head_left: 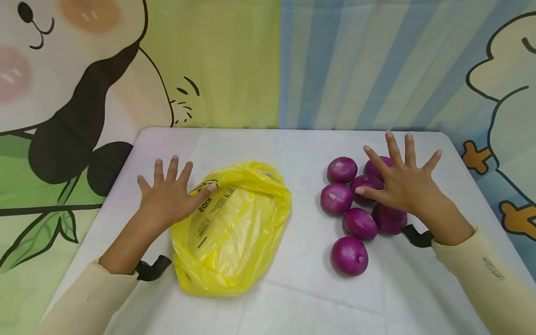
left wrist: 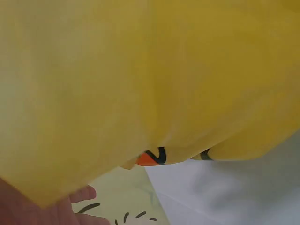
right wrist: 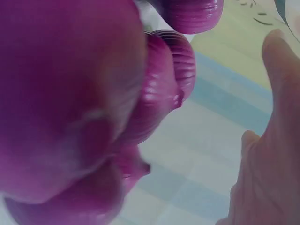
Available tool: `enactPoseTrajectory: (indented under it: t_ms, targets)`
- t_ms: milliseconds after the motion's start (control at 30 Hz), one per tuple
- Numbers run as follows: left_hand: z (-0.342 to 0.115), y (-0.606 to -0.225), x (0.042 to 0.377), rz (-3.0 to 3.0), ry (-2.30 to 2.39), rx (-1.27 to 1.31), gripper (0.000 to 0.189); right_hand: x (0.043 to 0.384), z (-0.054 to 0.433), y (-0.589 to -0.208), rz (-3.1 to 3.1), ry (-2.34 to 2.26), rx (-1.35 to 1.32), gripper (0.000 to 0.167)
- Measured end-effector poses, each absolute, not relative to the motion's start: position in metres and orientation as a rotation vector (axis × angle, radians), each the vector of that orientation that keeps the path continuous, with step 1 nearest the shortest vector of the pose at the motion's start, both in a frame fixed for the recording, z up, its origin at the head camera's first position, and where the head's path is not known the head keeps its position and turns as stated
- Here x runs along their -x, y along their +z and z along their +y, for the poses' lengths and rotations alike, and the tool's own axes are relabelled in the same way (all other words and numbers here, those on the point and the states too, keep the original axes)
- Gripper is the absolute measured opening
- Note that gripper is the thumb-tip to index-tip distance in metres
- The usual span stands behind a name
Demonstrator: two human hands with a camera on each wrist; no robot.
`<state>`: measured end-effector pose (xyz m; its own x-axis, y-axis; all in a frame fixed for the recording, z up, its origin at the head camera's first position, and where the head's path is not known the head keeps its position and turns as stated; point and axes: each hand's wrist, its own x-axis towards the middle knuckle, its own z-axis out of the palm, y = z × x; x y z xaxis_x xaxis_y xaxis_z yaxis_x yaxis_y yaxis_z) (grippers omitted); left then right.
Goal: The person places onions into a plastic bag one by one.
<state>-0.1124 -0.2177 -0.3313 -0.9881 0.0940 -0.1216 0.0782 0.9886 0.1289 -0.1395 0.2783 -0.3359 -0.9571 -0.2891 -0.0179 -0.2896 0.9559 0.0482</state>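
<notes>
A yellow plastic bag (head_left: 234,232) with dark print lies on the white table, its rim loosely folded around an open mouth. My left hand (head_left: 167,195) is spread over the bag's left edge, thumb above it; whether it touches cannot be told. Several purple onions (head_left: 349,256) sit in a cluster right of the bag. Above the cluster's right side, my right hand (head_left: 406,184) has its fingers spread and holds nothing, partly hiding the onions behind it. The yellow bag (left wrist: 154,84) fills most of the left wrist view; onions (right wrist: 70,93) crowd the right wrist view's left side.
The white table (head_left: 301,288) has rounded far corners. Behind it hangs a printed cloth (head_left: 234,60) with cartoon animals and stripes. A black wrist strap piece (head_left: 154,268) juts out below the left wrist, and another (head_left: 417,236) below the right.
</notes>
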Motion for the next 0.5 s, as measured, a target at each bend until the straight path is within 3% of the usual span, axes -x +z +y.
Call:
enactPoseTrajectory:
  t_ms: [500]
  targets:
    - [-0.232, -0.341, 0.106, 2.693, 0.847, -0.134, 0.1, 0.117, 0.323, -0.36, 3.005, -0.719, 0.562, 0.1]
